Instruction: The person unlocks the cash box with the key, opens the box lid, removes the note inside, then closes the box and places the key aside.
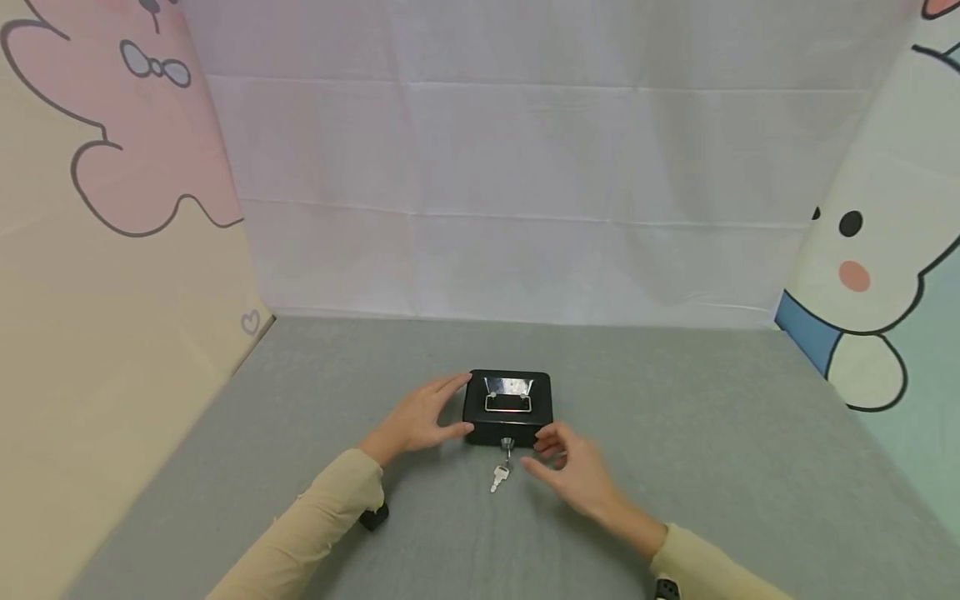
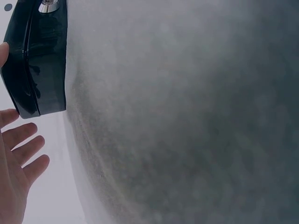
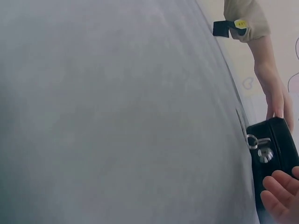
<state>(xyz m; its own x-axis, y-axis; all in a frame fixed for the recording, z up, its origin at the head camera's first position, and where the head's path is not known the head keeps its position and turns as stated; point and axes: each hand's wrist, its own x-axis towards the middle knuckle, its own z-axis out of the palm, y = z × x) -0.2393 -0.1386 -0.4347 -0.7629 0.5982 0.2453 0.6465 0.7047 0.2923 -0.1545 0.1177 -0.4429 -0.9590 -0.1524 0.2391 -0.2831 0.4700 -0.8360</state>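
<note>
A small black cash box [image 1: 542,398] sits on the grey table, a silver handle [image 1: 507,408] on its lid. In its front is a round silver lock [image 1: 507,442] with one key in it; a second key [image 1: 499,477] hangs from the ring in front. My left hand [image 1: 417,423] is spread at the box's left side, thumb at the front corner and a fingertip at the back corner. At the front right corner, my right hand [image 1: 579,475] has loosely bent fingers, its thumb apart from them and near the keys.
Grey cloth covers the table [image 1: 720,433]. A white curtain [image 1: 510,167] stands behind it, with cartoon-printed panels on the left [image 1: 135,333] and right [image 1: 885,250]. Dark wrist devices show at both sleeves.
</note>
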